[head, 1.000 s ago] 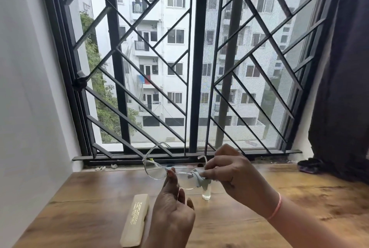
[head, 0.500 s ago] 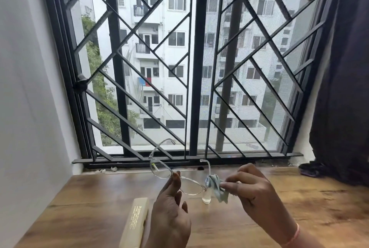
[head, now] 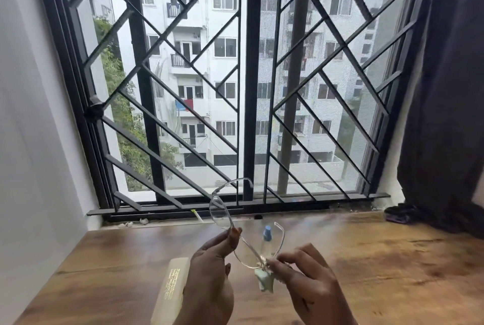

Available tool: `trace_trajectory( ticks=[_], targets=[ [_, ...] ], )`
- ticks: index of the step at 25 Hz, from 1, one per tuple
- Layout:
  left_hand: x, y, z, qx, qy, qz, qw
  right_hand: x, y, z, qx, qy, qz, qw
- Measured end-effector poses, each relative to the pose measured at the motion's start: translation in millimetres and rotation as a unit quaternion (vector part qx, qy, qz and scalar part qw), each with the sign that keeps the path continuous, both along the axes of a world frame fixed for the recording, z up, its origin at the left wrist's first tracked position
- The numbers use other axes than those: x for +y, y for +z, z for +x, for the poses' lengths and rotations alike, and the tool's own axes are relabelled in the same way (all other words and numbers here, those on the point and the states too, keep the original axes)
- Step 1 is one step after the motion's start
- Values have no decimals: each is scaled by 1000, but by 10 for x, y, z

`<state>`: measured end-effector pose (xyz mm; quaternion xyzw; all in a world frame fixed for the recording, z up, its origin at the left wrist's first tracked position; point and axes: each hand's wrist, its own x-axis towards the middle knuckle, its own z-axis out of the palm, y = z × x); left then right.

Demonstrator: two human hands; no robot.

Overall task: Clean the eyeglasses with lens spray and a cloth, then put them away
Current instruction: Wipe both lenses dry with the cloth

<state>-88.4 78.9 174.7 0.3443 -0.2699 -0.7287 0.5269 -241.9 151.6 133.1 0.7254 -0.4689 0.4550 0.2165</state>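
Observation:
Clear-framed eyeglasses (head: 222, 216) with their arms unfolded hang tilted above the wooden table. My left hand (head: 209, 277) pinches them at the bridge between thumb and fingers. My right hand (head: 307, 282) holds a small pale green cloth (head: 265, 279) against the near lens, at its outer corner. Behind the glasses a small clear spray bottle with a blue cap (head: 267, 235) stands upright on the table. To the left of my left hand lies a cream glasses case (head: 171, 290), closed.
The wooden table (head: 379, 267) runs up to a window with a black metal grille (head: 248, 89). A white wall bounds the left side. A dark curtain (head: 445, 89) hangs at the right, with a dark bundle (head: 398, 213) on the table's far right corner.
The glasses have turned from level to steeply tilted. My right hand with the cloth dropped lower and nearer, from covering the lens to its outer corner. The bottle's blue cap now shows.

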Motion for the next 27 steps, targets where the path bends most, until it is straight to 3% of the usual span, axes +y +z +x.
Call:
trace_trajectory(
  ticks=[11,15,20,22,24,27],
  targets=[
    [-4,-55,126,-20,-41,49,998,-209,-23,-377,14,-81,59,995],
    [49,-52,154,-10,-46,116,992,-306,-360,-527,-60,-164,125,977],
    [191,-122,74,52,-18,197,979,-185,-902,-315,-68,-151,227,960],
    [252,-191,5,72,1,223,972,-35,-1028,-85,-147,-161,283,934],
    [296,-225,-40,93,17,237,967,30,-1050,109,-276,-152,378,871],
    [321,-243,-86,95,44,264,959,41,-1147,35,-345,-108,435,825]
  ],
)
